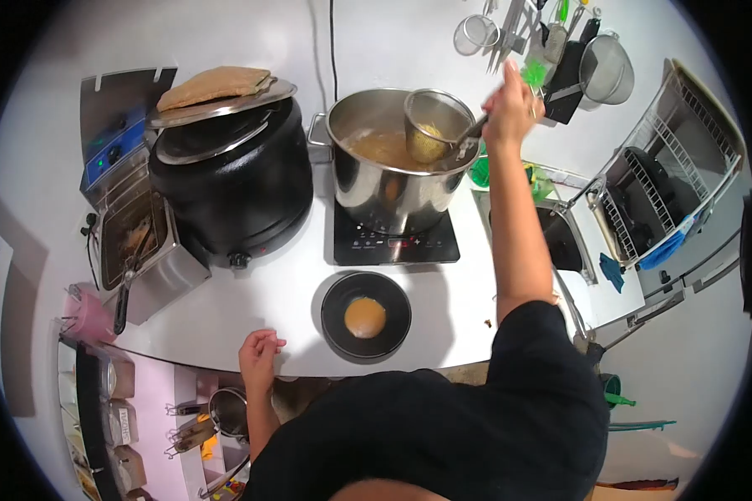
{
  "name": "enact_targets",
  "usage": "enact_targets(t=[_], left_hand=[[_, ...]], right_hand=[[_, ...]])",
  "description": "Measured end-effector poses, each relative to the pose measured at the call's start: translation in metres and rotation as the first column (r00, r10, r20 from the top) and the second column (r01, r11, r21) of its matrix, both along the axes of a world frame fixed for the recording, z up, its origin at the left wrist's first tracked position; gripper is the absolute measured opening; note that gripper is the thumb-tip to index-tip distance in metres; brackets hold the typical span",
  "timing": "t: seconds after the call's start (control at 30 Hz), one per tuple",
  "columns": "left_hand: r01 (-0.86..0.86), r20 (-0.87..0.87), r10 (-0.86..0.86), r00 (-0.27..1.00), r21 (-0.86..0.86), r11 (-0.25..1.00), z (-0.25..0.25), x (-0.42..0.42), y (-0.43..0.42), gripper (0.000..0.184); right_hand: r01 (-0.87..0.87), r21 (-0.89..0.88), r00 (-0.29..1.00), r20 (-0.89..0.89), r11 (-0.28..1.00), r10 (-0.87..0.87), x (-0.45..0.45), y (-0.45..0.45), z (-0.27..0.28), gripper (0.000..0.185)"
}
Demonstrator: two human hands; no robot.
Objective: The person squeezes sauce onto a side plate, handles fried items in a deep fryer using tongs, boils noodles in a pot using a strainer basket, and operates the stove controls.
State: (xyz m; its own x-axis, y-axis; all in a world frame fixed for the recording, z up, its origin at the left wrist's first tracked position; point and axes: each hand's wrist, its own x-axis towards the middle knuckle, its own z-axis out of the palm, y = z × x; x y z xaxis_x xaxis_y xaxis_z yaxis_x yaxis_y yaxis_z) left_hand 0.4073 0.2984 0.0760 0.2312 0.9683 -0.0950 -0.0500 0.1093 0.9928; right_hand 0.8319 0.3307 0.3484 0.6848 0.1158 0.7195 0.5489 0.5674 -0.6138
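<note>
Noodles (427,144), or what look like pale yellow strands, lie in the bottom of a deep strainer (413,115) over the right half of a steel pot (401,190). Whether the basket's base touches the cloudy broth (368,147) I cannot tell. The right hand (512,108) has its grip closed round the strainer's dark handle; the left hand (261,351) is loosely curled, holding nothing, by the front edge of the tabletop (200,321). The step in hand seems to be cooking or draining the noodles. Moving the strainer from here would call for a steady wrist, the basket kept mouth-up and raised clear of the pot's rim.

The strainer is fine wire mesh, round-mouthed and tapering slightly downward. The pot is tall, straight-sided and brightly polished, with a loop handle at its side, and stands on a flat, glossy black cooktop (397,250). In front of it sits a round matte-black bowl (334,336), a smooth tan liquid (365,318) pooled as a disc at its centre. The tabletop is white and smooth. To the left bulges a black soup kettle (234,196), its body rounded and dull-finished.
</note>
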Motion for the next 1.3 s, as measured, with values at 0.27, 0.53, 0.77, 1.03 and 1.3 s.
enact_targets(t=[0.27,0.53,0.77,1.03,1.3], left_hand=[[0.058,-0.043,-0.059,0.997,-0.022,0.998,0.004,0.006,-0.002,0.012],[0.139,0.015,-0.139,0.99,0.024,0.99,0.0,0.021,-0.003,0.011],[0.087,-0.021,-0.087,0.996,0.008,0.996,0.0,0.013,-0.006,0.011],[0.033,-0.045,-0.033,0.998,-0.01,0.999,0.002,0.0,-0.011,0.013],[0.0,0.012,0.0,1.0,-0.028,1.0,0.004,-0.001,-0.02,0.012]], right_hand=[[0.191,0.038,0.977,0.087,0.981,-0.194,-0.007,-0.032,-0.037,0.049],[0.324,0.008,0.946,-0.037,0.946,-0.323,0.045,0.009,-0.05,0.042],[0.45,0.084,0.892,-0.075,0.889,-0.445,0.035,0.028,-0.059,0.045],[0.519,0.05,0.853,0.037,0.853,-0.521,0.01,0.02,-0.044,0.044],[0.436,0.022,0.898,0.047,0.899,-0.437,-0.007,0.014,-0.042,0.044]])
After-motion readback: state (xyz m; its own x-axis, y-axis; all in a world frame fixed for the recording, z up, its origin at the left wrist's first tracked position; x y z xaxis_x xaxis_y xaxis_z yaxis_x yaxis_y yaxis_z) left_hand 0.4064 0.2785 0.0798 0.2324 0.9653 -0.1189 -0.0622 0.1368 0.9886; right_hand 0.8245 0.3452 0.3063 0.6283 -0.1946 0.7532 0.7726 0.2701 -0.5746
